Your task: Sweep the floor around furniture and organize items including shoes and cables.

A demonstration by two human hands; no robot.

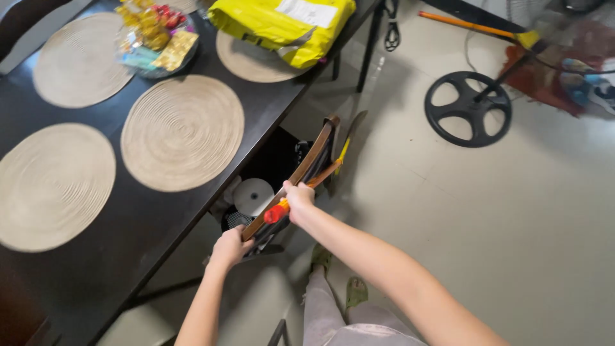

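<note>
Our chair (pixel 314 160) stands tucked at the dark surface (pixel 109 256) edge, with open tiled floor (pixel 512 243) to its right. Our left hand (pixel 229 247) is clamped on the chair back's near end; our right hand (pixel 298 197) is closed around an orange broom handle (pixel 277 211) against it. A yellow package (pixel 282 22) with a white label overhangs the far edge

- We get even, soft indoor light, bright on the pale floor (pixel 512 211).
- The dark table (pixel 269 106) shows a faint sheen, with shadow underneath it.
- Top right corner is smeared with blur, and the edges bend a bit.
</note>
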